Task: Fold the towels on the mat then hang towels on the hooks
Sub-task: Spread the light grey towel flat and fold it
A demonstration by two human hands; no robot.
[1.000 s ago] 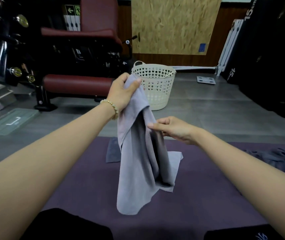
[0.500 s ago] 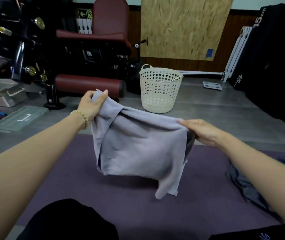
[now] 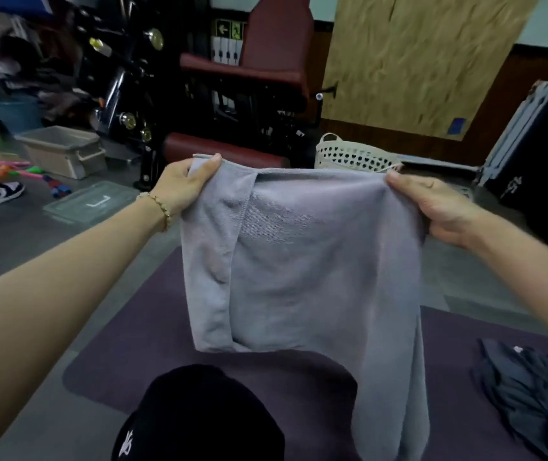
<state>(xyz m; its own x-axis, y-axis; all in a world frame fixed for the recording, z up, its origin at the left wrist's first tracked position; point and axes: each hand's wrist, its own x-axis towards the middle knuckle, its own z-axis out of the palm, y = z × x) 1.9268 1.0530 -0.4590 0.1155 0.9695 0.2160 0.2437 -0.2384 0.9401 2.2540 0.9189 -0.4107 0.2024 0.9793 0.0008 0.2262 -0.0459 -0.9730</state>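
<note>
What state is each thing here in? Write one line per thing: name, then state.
Grey towel: held up in the air, spread out
Left hand: grips its top left corner
Right hand: grips its top right corner
Mat: lying flat on floor
Dark towel: crumpled on the mat
Basket: upright

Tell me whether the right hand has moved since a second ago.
Yes. The right hand has swung out to the right: it was below the white basket, and now grips the grey towel corner past the basket's right side.
</note>
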